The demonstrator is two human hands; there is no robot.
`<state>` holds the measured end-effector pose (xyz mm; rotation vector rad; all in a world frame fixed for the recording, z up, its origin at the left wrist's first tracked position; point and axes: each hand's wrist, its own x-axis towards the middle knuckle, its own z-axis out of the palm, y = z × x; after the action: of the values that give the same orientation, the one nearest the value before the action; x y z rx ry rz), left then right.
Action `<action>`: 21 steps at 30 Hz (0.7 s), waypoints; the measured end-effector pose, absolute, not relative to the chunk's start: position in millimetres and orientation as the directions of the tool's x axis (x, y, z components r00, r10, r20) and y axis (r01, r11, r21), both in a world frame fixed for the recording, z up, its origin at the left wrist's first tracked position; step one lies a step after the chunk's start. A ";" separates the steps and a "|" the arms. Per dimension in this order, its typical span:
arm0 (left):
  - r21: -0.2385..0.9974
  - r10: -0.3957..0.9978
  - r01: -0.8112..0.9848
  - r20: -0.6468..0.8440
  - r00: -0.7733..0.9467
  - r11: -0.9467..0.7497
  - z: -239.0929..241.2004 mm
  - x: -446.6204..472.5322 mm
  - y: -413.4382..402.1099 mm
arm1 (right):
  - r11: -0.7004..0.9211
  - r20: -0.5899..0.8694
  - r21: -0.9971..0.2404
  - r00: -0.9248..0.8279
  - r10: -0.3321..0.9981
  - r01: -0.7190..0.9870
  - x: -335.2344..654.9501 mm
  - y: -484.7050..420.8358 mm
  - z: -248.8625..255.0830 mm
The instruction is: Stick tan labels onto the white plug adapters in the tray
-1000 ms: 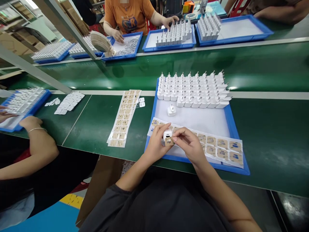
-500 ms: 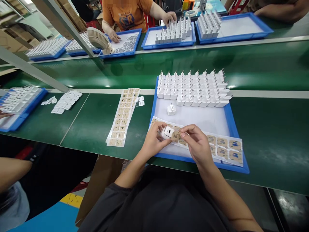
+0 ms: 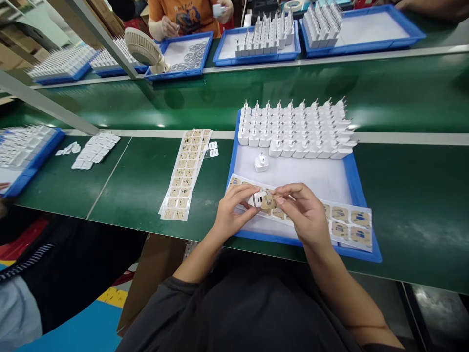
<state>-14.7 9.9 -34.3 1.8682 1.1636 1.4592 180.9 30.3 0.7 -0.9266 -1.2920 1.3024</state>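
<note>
My left hand (image 3: 234,211) grips a white plug charger (image 3: 258,199) whose port face points right. A tan die-cut sticker (image 3: 269,202) is pinched between the thumb and fingers of my right hand (image 3: 307,213), its left edge right at the charger's face; whether it touches I cannot tell. Under both hands a sheet of tan stickers (image 3: 340,221) lies across the front of a blue-rimmed tray (image 3: 356,182). One loose charger (image 3: 261,163) stands in that tray. Behind it, rows of white chargers (image 3: 296,129) stand prongs up.
More sticker sheets (image 3: 181,178) lie left of the tray, beside small white pieces (image 3: 213,149). Flat white parts (image 3: 95,150) are piled farther left, near another tray (image 3: 40,164). Across the bench, a person in an orange shirt (image 3: 186,17) works behind trays and a fan (image 3: 144,49).
The charger and sticker stay together in my hands, shifted slightly to the right. Across the bench, the co-worker's hands have lifted from the trays, one now holding a white piece.
</note>
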 end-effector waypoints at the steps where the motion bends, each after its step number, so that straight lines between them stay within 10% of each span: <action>1: 0.782 0.839 0.331 0.541 0.062 -0.529 -33.4 -14.0 9.9 | 0.119 0.139 -0.986 -0.179 0.974 -0.117 181.9 31.2 2.5; 21: 0.798 0.858 0.331 0.506 0.084 -0.503 -29.9 -14.7 7.7 | 0.139 0.149 -0.989 -0.246 0.958 -0.054 180.6 31.7 -6.3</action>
<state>-14.7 7.7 -29.9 1.8807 1.1687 1.4216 180.6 31.7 -6.3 -0.9435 -1.4282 1.2952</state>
